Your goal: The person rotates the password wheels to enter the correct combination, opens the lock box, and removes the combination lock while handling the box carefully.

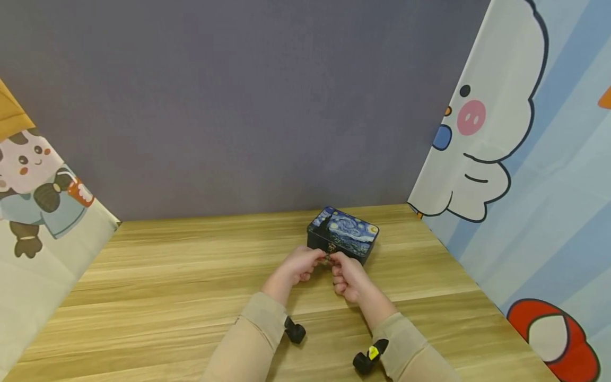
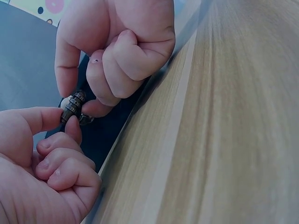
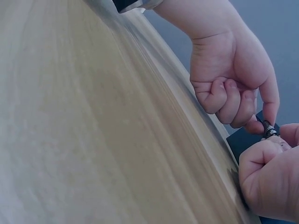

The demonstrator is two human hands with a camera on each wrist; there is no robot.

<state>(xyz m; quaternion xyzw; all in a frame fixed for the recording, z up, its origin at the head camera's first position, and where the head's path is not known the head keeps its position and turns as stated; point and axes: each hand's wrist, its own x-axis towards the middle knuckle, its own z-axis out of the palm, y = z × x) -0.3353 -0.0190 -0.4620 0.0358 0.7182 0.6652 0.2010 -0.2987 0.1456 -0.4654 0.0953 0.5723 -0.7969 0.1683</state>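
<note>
A dark box [image 1: 341,233] with a starry-night painting on its lid lies closed near the back edge of the table. At its front hangs a small combination padlock [image 2: 74,105] with numbered dials, by a brass-coloured clasp [image 1: 332,247]. My left hand [image 1: 302,262] pinches one end of the padlock between thumb and forefinger, its other fingers curled into the palm. From the opposite side my right hand [image 1: 349,276] pinches the padlock's other end, fingertips right at the dials. In the right wrist view the fingers partly hide the padlock.
The wood-grain table [image 1: 191,297] runs up to a grey back panel [image 1: 262,106]. Printed cartoon sheets stand along the left side and the right side [image 1: 525,239]. A small black camera [image 1: 295,331] sits at the left cuff, another [image 1: 365,363] at the right.
</note>
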